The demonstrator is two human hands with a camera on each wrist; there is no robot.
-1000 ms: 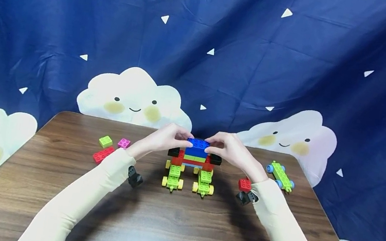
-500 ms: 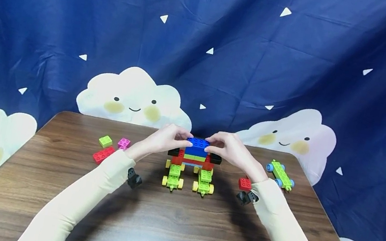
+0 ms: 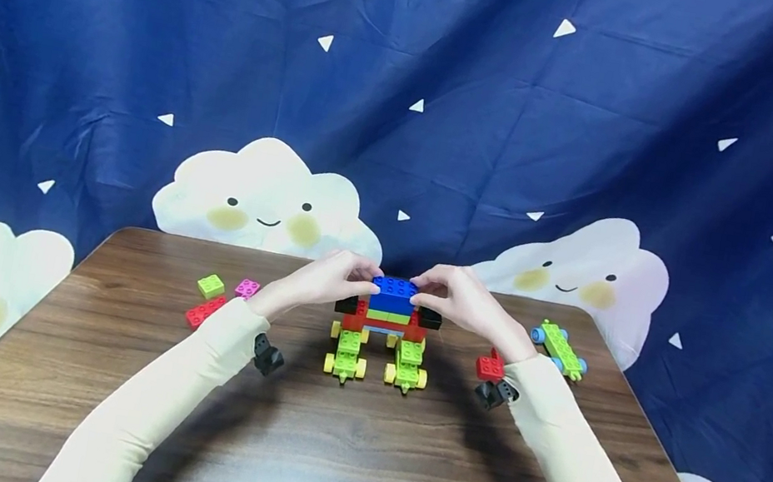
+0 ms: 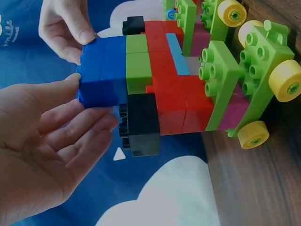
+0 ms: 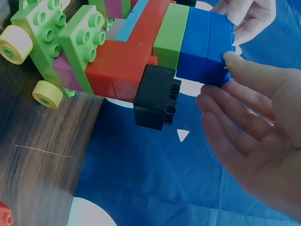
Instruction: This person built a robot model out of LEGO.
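Observation:
Two stacked blue bricks (image 3: pixel 393 297) top a wheeled toy-brick build that stands upright on the table. My left hand (image 3: pixel 323 280) pinches them at the left end, thumb on the near side and fingers behind. At the right end my right hand (image 3: pixel 461 297) grips the same bricks likewise. Below them sit lime green bricks (image 4: pixel 138 70), then red bricks (image 4: pixel 170 103) and a light blue piece (image 4: pixel 177 54). A black brick (image 4: pixel 143 125) juts out on the left, another black brick (image 5: pixel 154 96) on the right. Two lime wheeled bases (image 3: pixel 347 357) with yellow wheels carry everything.
On the wooden table (image 3: pixel 323 450), loose lime (image 3: pixel 211 286), magenta (image 3: pixel 246 289) and red bricks (image 3: pixel 204 312) lie left. A red brick (image 3: pixel 489 368) lies by my right wrist. A lime wheeled base with blue wheels (image 3: pixel 561 351) stands at right. Behind hangs a blue curtain (image 3: pixel 378 105).
Both hands keep their grip on the blue bricks, and the build stays in place. Only the head view has shifted slightly.

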